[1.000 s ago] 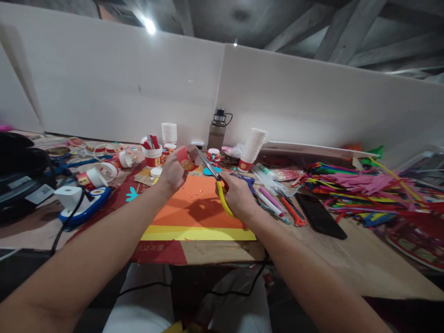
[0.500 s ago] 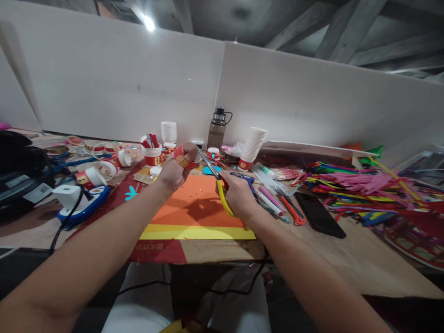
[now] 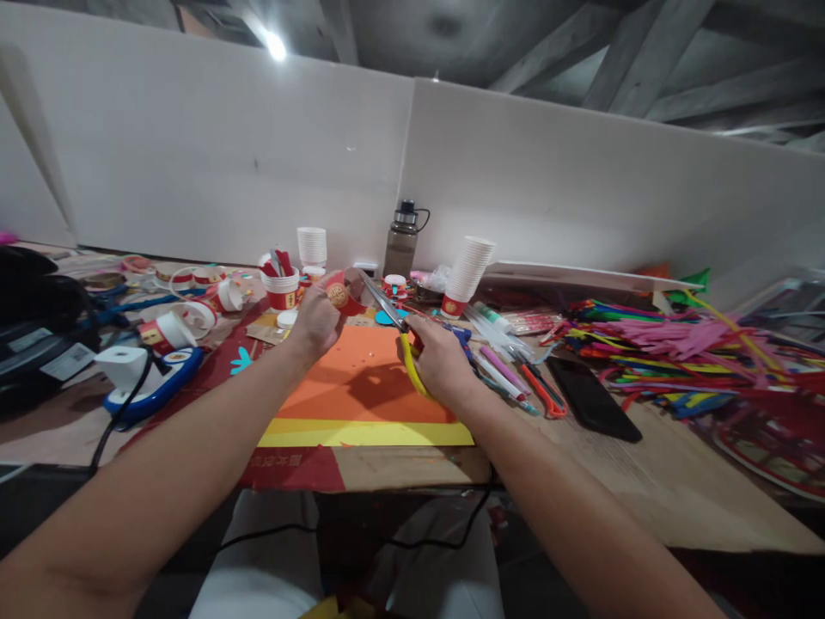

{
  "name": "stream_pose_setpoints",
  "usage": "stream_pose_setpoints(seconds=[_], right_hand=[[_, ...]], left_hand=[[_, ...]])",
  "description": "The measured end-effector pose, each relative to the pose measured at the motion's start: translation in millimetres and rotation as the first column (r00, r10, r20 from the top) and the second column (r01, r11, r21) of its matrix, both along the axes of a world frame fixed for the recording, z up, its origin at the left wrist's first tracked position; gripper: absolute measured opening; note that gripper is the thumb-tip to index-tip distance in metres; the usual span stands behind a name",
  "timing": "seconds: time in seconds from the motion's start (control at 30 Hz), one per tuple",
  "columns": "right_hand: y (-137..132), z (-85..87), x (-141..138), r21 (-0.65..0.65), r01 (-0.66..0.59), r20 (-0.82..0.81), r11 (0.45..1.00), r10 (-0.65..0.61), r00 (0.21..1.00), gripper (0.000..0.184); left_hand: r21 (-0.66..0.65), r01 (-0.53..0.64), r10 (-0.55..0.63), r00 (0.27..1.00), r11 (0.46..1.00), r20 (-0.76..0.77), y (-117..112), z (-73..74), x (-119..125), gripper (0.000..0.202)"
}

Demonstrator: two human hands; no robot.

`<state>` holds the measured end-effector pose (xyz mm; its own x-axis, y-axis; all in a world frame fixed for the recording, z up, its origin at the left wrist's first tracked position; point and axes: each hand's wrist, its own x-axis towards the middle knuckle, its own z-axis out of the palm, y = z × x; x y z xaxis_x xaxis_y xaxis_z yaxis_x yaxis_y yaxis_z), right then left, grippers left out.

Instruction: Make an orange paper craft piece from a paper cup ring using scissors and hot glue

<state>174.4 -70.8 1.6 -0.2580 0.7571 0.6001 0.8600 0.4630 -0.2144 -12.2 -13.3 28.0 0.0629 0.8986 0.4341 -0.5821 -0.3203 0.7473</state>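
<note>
My left hand [image 3: 315, 322] is closed round a small red paper cup [image 3: 339, 292] with a gold emblem, held on its side above the table. In my right hand [image 3: 439, 359] are yellow-handled scissors [image 3: 393, 320], fingers through the loops. The blades point up and left and meet the cup's rim. Both hands hover over an orange sheet [image 3: 361, 378] that lies on a yellow sheet [image 3: 367, 434].
Cut red-and-white cups [image 3: 193, 314] litter the left side, near a blue-and-white glue gun [image 3: 145, 378] with a black cord. A stack of paper cups [image 3: 469, 271], a bottle [image 3: 400, 241], pens [image 3: 503, 370], a black phone [image 3: 593, 400] and coloured pipe cleaners [image 3: 676, 352] lie to the right.
My left hand has turned the red cup slightly and lowered it a little. The scissor blades have stayed at its rim, with my right hand nearly still.
</note>
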Motion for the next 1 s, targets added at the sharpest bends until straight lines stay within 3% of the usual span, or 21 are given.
stream_pose_setpoints(seconds=[0.57,0.83,1.0], right_hand=[[-4.6,5.0,-0.4,-0.004,0.015,0.039,1.000,-0.015,0.999,0.014],[-5.0,2.9,-0.3,-0.024,0.009,0.034,1.000,-0.008,0.999,0.015],[-0.1,-0.5,2.1,-0.002,0.016,0.031,1.000,-0.016,0.999,0.026]], left_hand=[[-0.050,0.092,-0.093,0.995,0.995,-0.025,4.2,-4.5,-0.2,0.029],[-0.040,-0.079,0.081,0.996,0.996,0.042,4.8,2.5,-3.7,0.028],[-0.034,-0.014,0.014,1.000,0.999,0.002,-1.8,3.6,1.1,0.025]])
